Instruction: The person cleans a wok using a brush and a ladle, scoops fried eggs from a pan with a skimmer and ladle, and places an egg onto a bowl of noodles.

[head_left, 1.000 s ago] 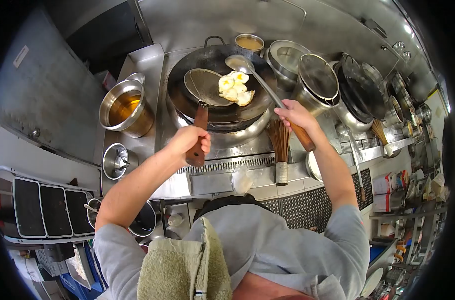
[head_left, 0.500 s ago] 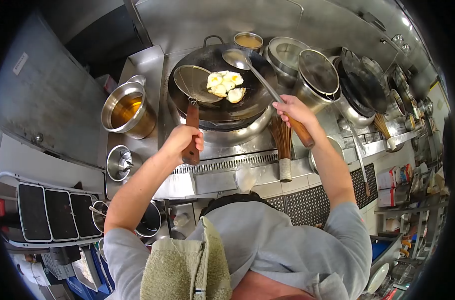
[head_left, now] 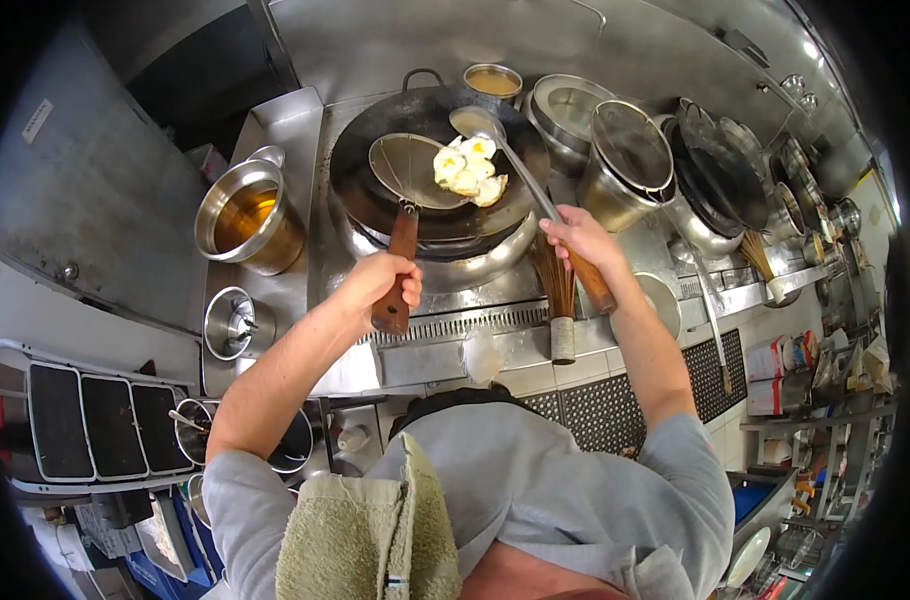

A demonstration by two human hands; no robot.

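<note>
My left hand is wrapped round the wooden handle of a round mesh skimmer, which is held over a dark wok. Several fried eggs with white edges and yellow spots lie at the skimmer's right side, partly beyond its rim. In my right hand is a long metal ladle with a wooden handle. Its bowl is just above the eggs, near the back of the wok, and its shaft runs along their right side. Whether the ladle touches the eggs I cannot tell.
Left of the wok stands a metal pot of amber liquid, with a smaller metal pot nearer me. A bamboo brush lies at the stove's front edge. Behind the wok is a container of brownish liquid; a strainer rests on a pot at right.
The skimmer has shifted right with my left hand, and the eggs have moved right and bunched closer to the ladle. The ladle's bowl is slightly lower. Both hands keep their grip.
</note>
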